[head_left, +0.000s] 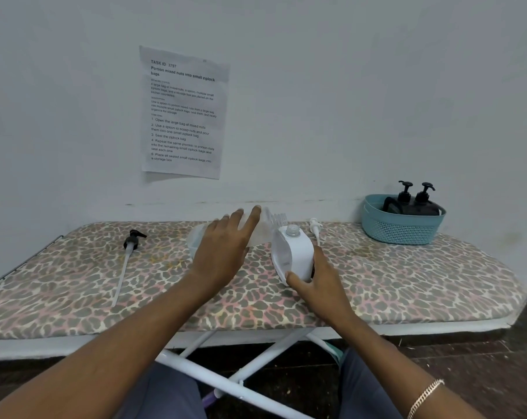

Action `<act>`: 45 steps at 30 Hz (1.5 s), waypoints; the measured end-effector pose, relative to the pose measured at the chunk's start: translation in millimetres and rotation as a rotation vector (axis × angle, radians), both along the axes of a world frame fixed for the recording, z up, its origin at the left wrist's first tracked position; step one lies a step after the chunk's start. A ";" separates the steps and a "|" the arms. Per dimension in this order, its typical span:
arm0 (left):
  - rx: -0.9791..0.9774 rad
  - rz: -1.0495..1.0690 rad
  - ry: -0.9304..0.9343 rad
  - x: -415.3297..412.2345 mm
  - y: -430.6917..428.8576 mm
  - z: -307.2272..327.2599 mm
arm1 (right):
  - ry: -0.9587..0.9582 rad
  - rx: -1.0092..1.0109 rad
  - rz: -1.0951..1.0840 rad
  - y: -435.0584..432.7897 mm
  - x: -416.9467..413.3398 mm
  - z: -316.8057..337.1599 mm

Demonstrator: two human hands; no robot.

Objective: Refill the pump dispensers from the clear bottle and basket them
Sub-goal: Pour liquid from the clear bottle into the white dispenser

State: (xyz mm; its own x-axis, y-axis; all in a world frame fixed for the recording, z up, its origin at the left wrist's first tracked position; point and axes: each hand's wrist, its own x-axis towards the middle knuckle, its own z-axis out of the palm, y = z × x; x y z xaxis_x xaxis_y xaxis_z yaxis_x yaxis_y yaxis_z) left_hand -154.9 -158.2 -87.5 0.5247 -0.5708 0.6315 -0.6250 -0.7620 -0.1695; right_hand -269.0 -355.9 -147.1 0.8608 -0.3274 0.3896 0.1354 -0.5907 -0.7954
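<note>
One relation matters: the clear bottle (197, 238) lies sideways, just left of the white dispenser (295, 255) and its open neck. My left hand (222, 246) is nearer, fingers spread over it. My right hand (319, 285) grips the dispenser's base.

Leopard-print ironing board (407, 282), black pump (132, 240), clear bottle (259, 234), white dispenser (295, 255), white pump (315, 226), teal basket (401, 229)

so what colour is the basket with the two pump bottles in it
Teal basket, with a lattice-patterned wall; the head view shows it best.
</note>
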 end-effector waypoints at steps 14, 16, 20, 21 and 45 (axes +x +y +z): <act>0.063 0.017 -0.008 0.1 -0.9 7.6 | 0.003 -0.012 0.009 -0.7 2.1 -1.4; 0.082 0.029 -0.020 0.3 -1.5 9.0 | 0.004 -0.011 0.012 -0.7 2.5 -2.1; 0.115 0.040 -0.033 -0.1 -2.5 11.2 | -0.001 -0.016 0.013 -1.0 2.6 -2.1; 0.128 0.045 -0.038 -0.2 -2.7 12.0 | -0.003 -0.014 0.015 -1.2 2.6 -2.0; 0.265 0.063 -0.076 1.8 -3.4 22.3 | -0.015 0.009 0.038 -2.0 2.4 -2.0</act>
